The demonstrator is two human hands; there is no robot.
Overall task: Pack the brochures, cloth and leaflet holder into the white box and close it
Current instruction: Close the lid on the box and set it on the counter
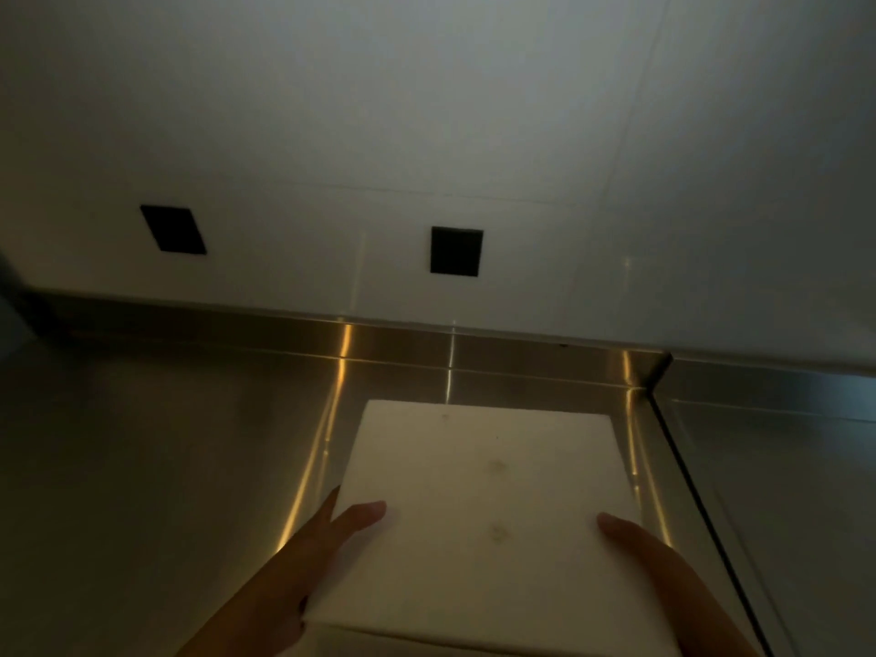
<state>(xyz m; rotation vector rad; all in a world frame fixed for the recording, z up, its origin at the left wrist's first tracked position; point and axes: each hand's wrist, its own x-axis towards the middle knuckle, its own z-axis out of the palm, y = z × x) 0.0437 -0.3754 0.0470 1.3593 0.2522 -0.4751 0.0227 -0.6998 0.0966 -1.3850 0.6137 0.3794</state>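
Observation:
The white box (479, 495) lies flat on the steel counter (166, 467) in the lower middle of the view, lid down, with a few faint stains on top. My left hand (303, 561) grips its near left edge, thumb on the lid and fingers along the side. On the near right edge rests my right hand (663, 576), thumb on the lid as well. Brochures, cloth and leaflet holder are out of sight.
A white wall with two black square sockets (173, 229) (456, 251) rises behind the counter's steel upstand (426, 343). A dark seam (687, 476) divides the counter to the right of the box.

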